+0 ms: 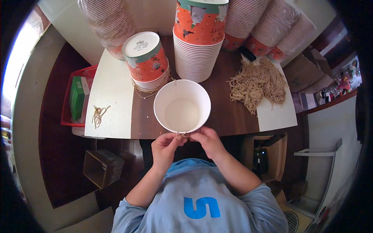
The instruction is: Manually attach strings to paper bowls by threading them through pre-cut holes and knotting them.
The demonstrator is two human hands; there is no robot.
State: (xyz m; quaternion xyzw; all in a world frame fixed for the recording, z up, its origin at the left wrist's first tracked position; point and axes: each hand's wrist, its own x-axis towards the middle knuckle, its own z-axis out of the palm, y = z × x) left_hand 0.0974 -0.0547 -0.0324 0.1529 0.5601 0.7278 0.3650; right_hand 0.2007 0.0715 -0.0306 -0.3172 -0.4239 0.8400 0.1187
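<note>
A white paper bucket (165,92) stands mouth up at the table's near edge, its inside facing me. At its near rim, my left hand (166,146) pinches a thin beige cord (179,134) between thumb and fingers. My right hand (208,141) is closed on the same cord just to the right, its fingertips close to the left hand's. Part of the cord is hidden behind my fingers. A strand also shows at the bucket's far rim. Just behind it, a short stack of upside-down orange buckets (147,64) has loose cords around its base.
A tall stack of nested buckets (197,54) rises behind the white one. Plastic-wrapped stacks (252,23) line the back. A tangled pile of cords (258,85) lies at right, a small bunch of cords (100,115) at left. A red basket (67,116) and cardboard box (103,167) sit beyond the table's edge.
</note>
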